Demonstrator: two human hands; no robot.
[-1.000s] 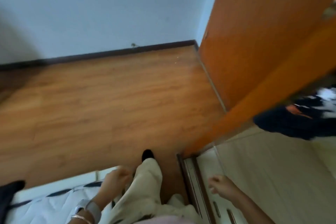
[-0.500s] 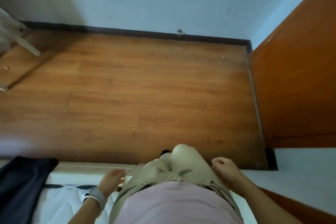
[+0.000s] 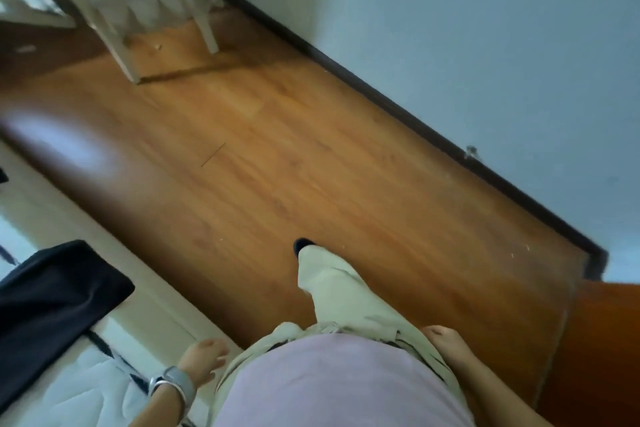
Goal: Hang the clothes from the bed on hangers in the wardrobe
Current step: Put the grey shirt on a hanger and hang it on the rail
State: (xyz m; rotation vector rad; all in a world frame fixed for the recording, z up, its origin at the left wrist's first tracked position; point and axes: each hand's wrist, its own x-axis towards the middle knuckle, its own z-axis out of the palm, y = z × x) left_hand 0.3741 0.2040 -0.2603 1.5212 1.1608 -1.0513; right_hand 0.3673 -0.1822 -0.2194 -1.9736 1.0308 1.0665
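Dark garment [image 3: 52,302] lies on bed [image 3: 86,388] edge, left of the left hand [image 3: 204,359], not touching | left hand loosely curled, empty | right hand [image 3: 446,343] relaxed at hip, empty | wardrobe [image 3: 606,340] panel at right.

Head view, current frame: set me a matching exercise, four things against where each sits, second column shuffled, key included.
Things:
1 dark garment
2 white furniture legs
3 orange wardrobe panel
4 grey watch

Places:
A worn just behind the left hand
B lower right edge of the frame
C lower left, lying on the bed
D upper left, standing on the wooden floor

Pairs: 1-C; 2-D; 3-B; 4-A
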